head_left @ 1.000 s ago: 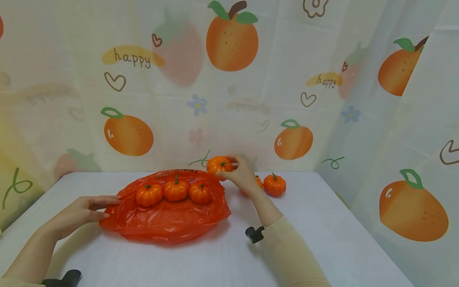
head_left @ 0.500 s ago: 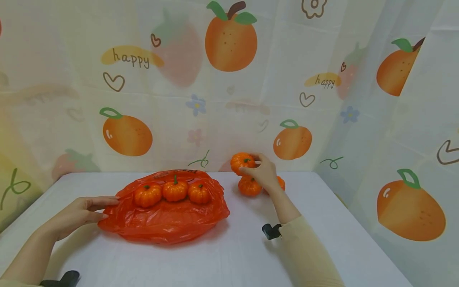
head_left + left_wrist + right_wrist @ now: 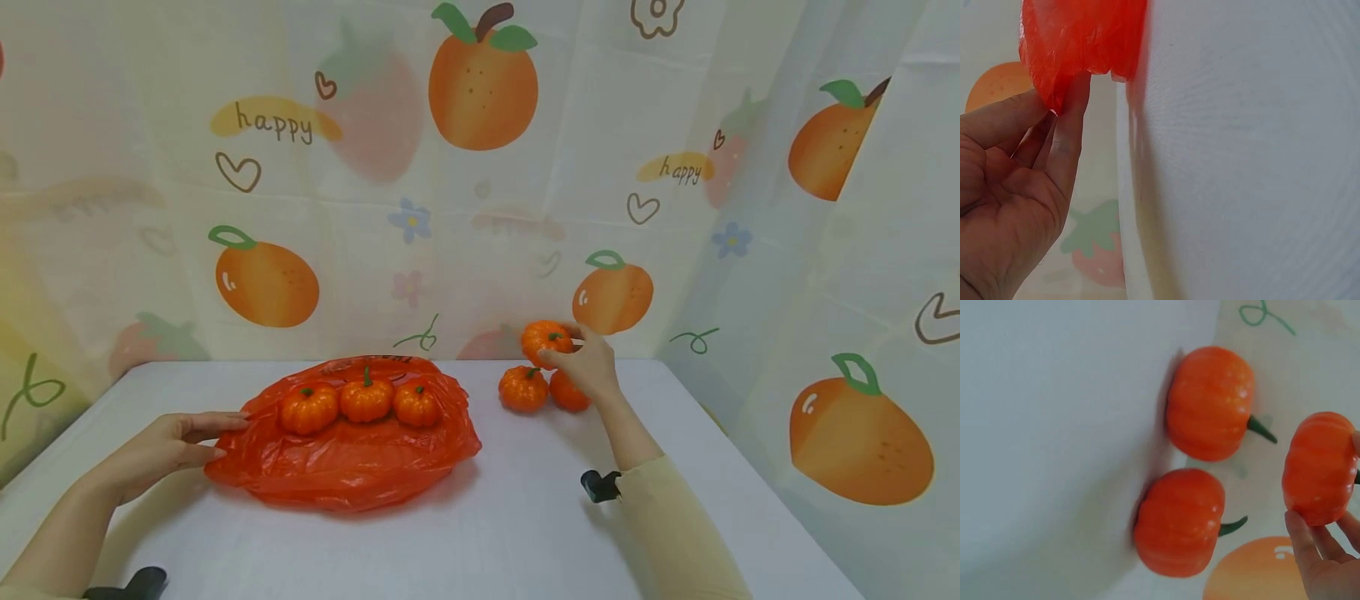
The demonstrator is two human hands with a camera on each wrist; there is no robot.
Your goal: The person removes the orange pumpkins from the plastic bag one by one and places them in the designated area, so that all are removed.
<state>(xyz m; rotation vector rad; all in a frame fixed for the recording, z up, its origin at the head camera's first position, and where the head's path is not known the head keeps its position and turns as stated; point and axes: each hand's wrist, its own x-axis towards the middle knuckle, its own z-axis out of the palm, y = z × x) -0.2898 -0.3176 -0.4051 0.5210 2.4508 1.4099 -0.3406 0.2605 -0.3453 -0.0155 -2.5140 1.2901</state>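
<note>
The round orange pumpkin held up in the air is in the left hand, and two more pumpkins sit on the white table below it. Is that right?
Not quite: the right hand holds that round orange pumpkin, as the head view shows. The left hand pinches the thin red plastic bag. Two more pumpkins do sit on the white table below it.

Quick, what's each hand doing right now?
Left hand: pinching the edge of the red plastic bag.
Right hand: holding a small orange pumpkin up in the air.
</note>
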